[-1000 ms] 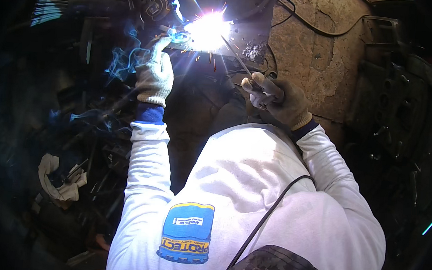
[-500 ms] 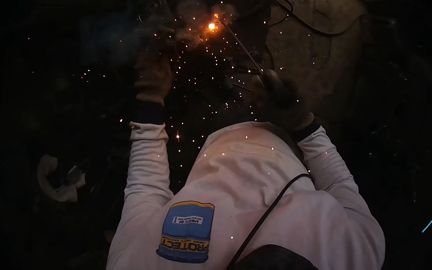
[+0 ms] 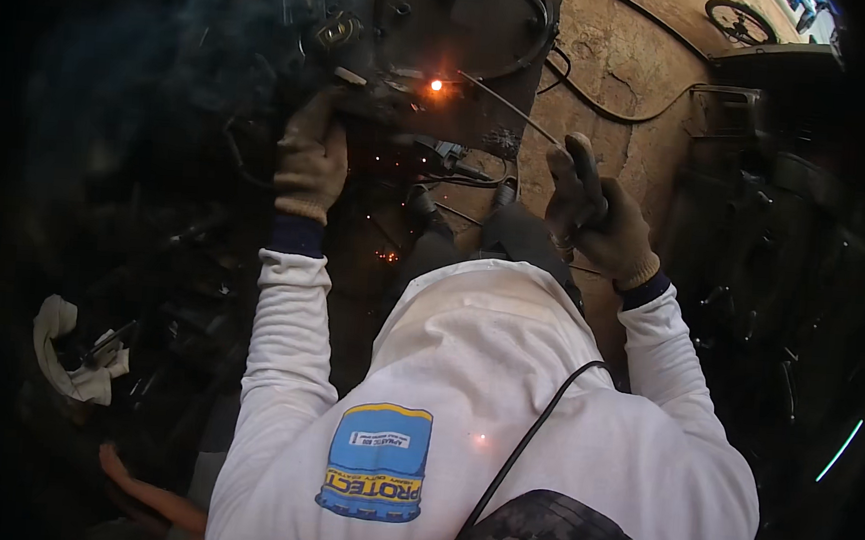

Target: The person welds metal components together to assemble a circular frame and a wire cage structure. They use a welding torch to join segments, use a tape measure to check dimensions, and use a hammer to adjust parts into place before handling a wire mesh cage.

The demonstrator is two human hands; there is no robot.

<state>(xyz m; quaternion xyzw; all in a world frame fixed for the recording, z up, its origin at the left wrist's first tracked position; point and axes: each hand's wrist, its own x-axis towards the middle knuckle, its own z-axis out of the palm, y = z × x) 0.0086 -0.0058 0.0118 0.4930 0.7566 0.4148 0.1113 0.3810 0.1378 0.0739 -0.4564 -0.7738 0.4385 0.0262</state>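
Observation:
My right hand (image 3: 602, 217), in a work glove, is closed round a dark electrode holder (image 3: 587, 181). A thin welding rod (image 3: 512, 105) runs from it up and left, its tip slightly apart from a glowing orange spot (image 3: 436, 86) on a dark metal workpiece (image 3: 470, 22). The workpiece carries a large round rim. My left hand (image 3: 312, 161), also gloved, is at the left edge of the workpiece beside a short pale piece (image 3: 350, 76). Its fingers are bent and partly lost in shadow, so what they grip is hidden.
Beneath the workpiece lies a power tool (image 3: 445, 158) with a dark cord, near my feet. A cable (image 3: 624, 115) crosses the brown floor at the right. Dark metal clutter fills both sides. Another person's arm (image 3: 151, 491) shows at lower left; a bicycle wheel (image 3: 741, 23) stands far right.
The shower of sparks has thinned to a few, and the picture is brighter. My right hand has moved rightward, drawing the rod tip off the glowing spot. My left hand stays nearly in place.

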